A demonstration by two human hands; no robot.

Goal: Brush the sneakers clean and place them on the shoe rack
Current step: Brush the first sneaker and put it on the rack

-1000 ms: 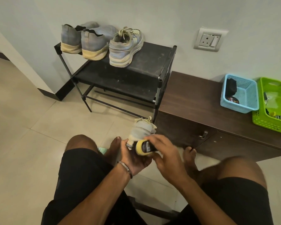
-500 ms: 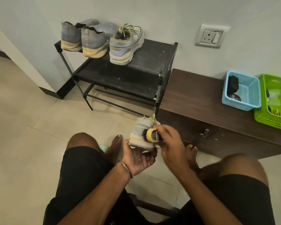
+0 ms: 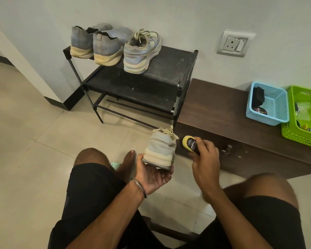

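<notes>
A grey sneaker with a pale yellow sole and cream laces sits heel-first in my left hand, which cups it from below with fingers curled round the sole. My right hand grips a yellow-and-black brush just right of the sneaker, apart from it. On the top shelf of the black shoe rack stand three sneakers: a matching grey laced one and two blue-grey knit ones.
A low dark wooden cabinet adjoins the rack on the right. It carries a blue basket and a green basket. A wall socket is above. My knees and bare feet frame the tiled floor.
My right hand has pulled the brush off the sneaker's heel and out to the right. The left hand has lifted and turned the sneaker so its heel faces me.
</notes>
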